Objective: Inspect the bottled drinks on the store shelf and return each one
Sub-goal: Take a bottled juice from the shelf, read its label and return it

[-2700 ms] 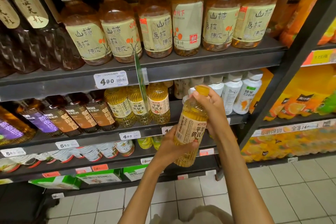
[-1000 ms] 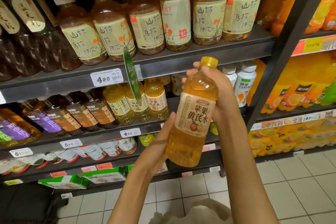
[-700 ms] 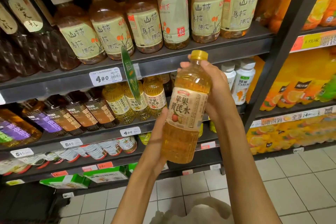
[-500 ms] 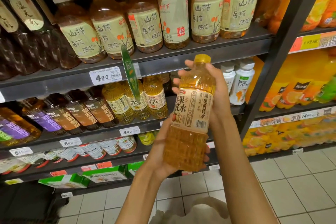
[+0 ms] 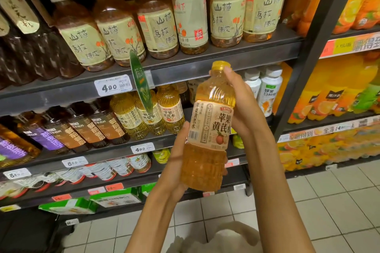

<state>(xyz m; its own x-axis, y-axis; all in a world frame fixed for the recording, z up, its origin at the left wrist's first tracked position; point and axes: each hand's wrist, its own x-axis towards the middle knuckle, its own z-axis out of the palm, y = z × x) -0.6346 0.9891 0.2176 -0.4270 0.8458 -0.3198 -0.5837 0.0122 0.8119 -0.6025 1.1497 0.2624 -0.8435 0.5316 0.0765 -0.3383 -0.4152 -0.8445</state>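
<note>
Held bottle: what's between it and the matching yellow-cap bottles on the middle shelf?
Head view: only the left hand's thumb and open shelf-front air separate the held bottle from the shelf bottles; the green hanging tag sits farther left.

Dark grey metal shelving [image 5: 226, 58] fills the far wall in tiers, with white price tags [image 5: 112, 87] clipped to the shelf edges. A dark upright post [image 5: 316, 47] divides it from a right-hand bay edged in yellow and orange strips [image 5: 349, 45]. The floor [image 5: 329, 201] is pale square tile with dark grout.

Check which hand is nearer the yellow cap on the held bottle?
Right. The right hand wraps the upper part of the bottle, one fingertip touching the yellow cap. The left hand cradles the bottom, well below the cap.
</note>
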